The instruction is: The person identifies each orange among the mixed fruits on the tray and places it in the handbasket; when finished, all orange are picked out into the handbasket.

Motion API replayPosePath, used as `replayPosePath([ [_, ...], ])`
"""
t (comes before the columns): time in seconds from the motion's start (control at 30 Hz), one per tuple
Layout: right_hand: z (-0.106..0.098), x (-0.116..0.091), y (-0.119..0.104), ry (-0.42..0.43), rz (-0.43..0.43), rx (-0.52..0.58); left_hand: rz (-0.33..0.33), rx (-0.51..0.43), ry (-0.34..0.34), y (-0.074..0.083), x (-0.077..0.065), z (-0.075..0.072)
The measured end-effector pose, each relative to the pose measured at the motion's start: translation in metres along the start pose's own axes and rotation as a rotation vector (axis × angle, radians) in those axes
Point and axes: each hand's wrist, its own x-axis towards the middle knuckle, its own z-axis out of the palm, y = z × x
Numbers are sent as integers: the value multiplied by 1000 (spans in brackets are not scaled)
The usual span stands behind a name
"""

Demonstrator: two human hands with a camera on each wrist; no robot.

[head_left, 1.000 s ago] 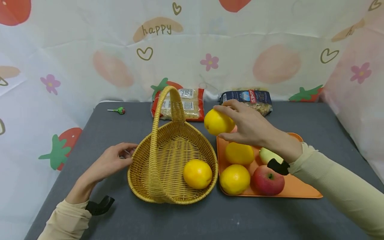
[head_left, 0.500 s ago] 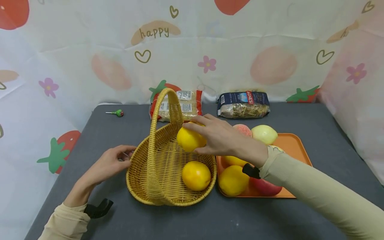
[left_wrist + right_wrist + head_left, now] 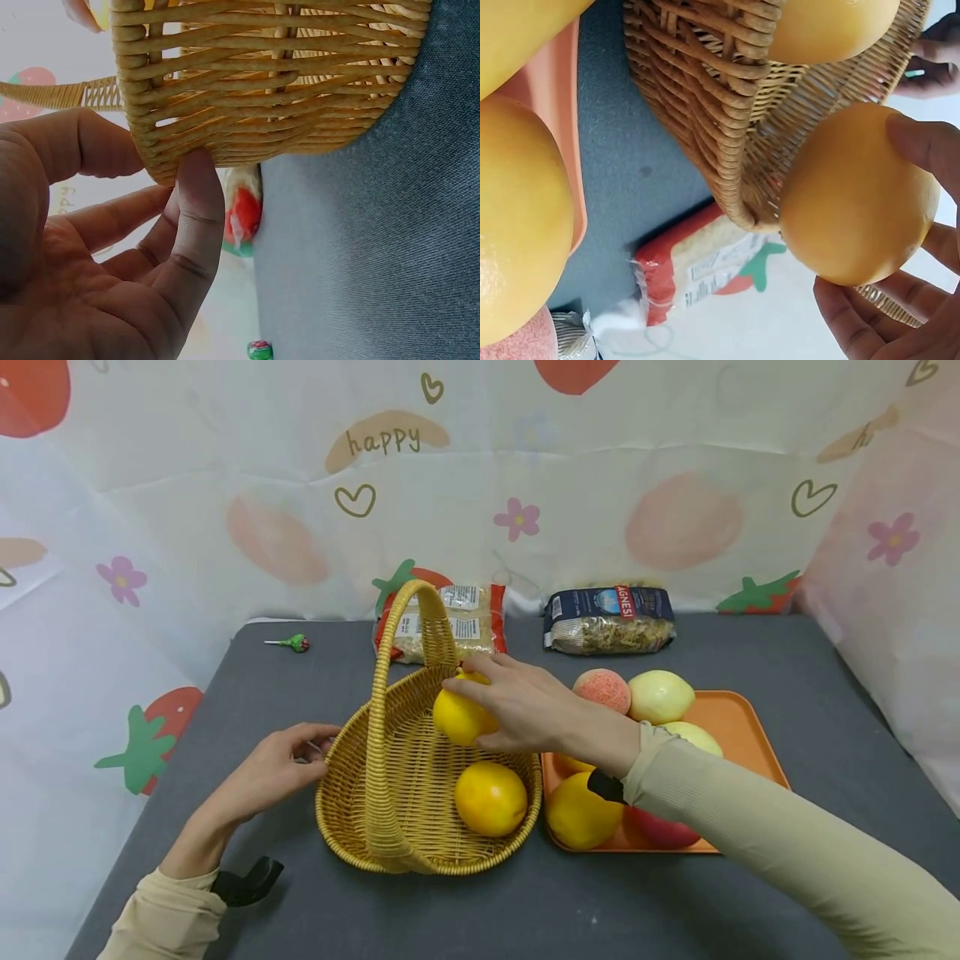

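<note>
My right hand [image 3: 528,706] holds a yellow orange [image 3: 459,714] between thumb and fingers, over the back right part of the wicker basket [image 3: 341,839]. The right wrist view shows this held orange [image 3: 859,195] near the basket's woven rim. Another orange [image 3: 491,799] lies inside on the basket's floor, at the front right. My left hand [image 3: 281,768] is at the basket's left side. Close up in the left wrist view, the left hand [image 3: 112,247] pinches the edge, with a fingertip against the outer weave.
Right of the basket, an orange tray [image 3: 738,727] bears more yellow fruit [image 3: 583,812], a pink peach [image 3: 602,689], pale green fruit [image 3: 662,697] and a partly hidden red apple [image 3: 663,831]. Behind lie a red-edged bag [image 3: 480,631], an AGNESI pack [image 3: 609,620] and a lollipop [image 3: 298,643].
My right hand has carried the orange leftward from above the tray to over the basket, moving only a little in the last half second. My left hand stays at the basket's edge.
</note>
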Motion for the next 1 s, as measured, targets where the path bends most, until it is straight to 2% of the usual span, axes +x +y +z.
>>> replayPosePath([
  [0.2,3,2,1,-55,8,-39,-6,7,0,1,0,0],
  [0.63,14,10,-6,-172,37,-37,-8,10,0,0,1,0],
  [1.0,21,13,-8,-210,48,-58,-3,9,5,-1,0,0],
])
